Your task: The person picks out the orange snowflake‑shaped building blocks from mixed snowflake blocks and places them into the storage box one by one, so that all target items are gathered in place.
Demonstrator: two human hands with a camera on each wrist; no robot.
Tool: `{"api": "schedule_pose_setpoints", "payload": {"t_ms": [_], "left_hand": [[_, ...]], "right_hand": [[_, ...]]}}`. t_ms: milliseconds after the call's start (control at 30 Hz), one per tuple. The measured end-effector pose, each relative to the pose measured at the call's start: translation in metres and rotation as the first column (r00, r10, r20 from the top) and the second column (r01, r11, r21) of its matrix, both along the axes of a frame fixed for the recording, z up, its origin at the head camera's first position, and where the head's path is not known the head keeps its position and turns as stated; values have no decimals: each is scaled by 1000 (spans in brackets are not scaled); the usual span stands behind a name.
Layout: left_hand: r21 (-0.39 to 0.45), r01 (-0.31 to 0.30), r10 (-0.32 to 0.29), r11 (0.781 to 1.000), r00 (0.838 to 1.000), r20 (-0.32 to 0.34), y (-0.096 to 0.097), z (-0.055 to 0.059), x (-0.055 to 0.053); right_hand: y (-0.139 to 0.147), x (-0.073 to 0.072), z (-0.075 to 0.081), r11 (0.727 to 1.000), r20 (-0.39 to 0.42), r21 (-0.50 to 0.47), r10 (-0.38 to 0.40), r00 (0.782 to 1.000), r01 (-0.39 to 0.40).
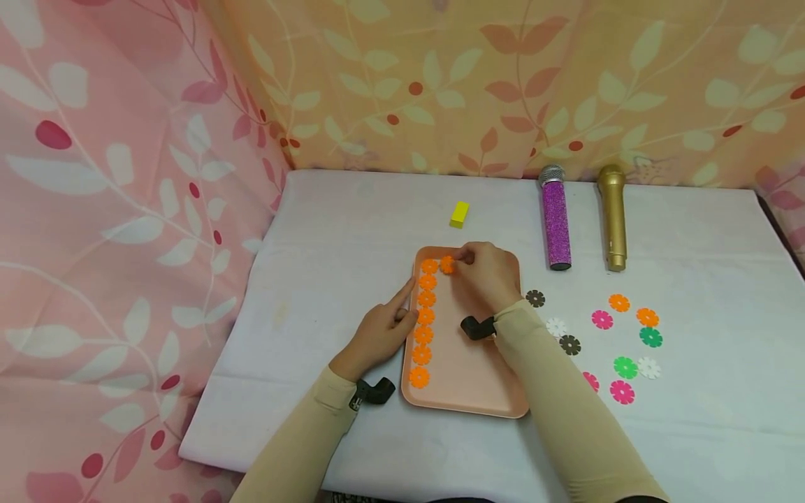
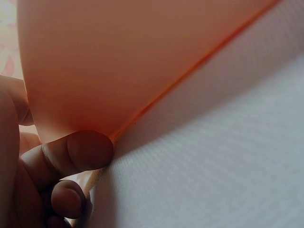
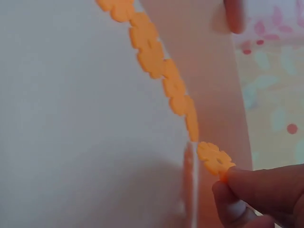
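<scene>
In the head view, a peach tray (image 1: 462, 391) lies on the white-covered table. A column of several orange notched flower discs (image 1: 425, 316) runs down its left side. My right hand (image 1: 489, 276) is over the tray's far end and pinches another orange flower disc (image 1: 447, 265) between thumb and fingertips, beside the column's top disc. In the right wrist view, that held disc (image 3: 214, 159) is gripped at its edge. My left hand (image 1: 380, 335) rests against the tray's left rim with its index finger extended. In the left wrist view, a fingertip (image 2: 90, 149) touches the tray's side (image 2: 109, 66).
Loose flower discs in orange, pink (image 1: 622, 392), green (image 1: 625, 367), white and dark brown (image 1: 569, 344) lie right of the tray, some near my right forearm. A yellow block (image 1: 460, 214) stands beyond the tray. A purple glitter microphone (image 1: 556, 223) and a gold microphone (image 1: 613, 220) lie back right.
</scene>
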State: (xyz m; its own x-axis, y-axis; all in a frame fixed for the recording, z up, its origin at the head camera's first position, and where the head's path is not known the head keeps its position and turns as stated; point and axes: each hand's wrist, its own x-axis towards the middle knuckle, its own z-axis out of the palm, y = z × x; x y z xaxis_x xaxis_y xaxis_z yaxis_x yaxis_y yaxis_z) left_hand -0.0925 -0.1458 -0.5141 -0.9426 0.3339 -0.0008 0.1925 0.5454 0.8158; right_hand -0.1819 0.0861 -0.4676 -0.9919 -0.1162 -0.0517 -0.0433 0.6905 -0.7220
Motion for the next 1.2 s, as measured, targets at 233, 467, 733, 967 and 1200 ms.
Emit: {"api": "schedule_pose_setpoints", "payload": {"t_ms": [233,467,733,967,1200], "left_hand": [[-3,2,-2,1000,1000,3,0,0,-1],[2,-3,3,1000,1000,10,0,0,-1],[11,0,-1,1000,1000,4,0,1,0],[-2,-2,2,1000,1000,-5,1,0,-1],[-11,-9,9,1000,1000,2,0,1,-1]], "right_hand": [[-1,-3,-8,997,85,-66,-27,996,32],[0,-5,-14,996,82,-67,-47,996,53],[-1,-5,-15,995,74,-62,-75,994,80],[-1,-4,-13,995,69,-49,-83,994,86],[-1,-3,-15,994,58,-73,-72,996,76]]}}
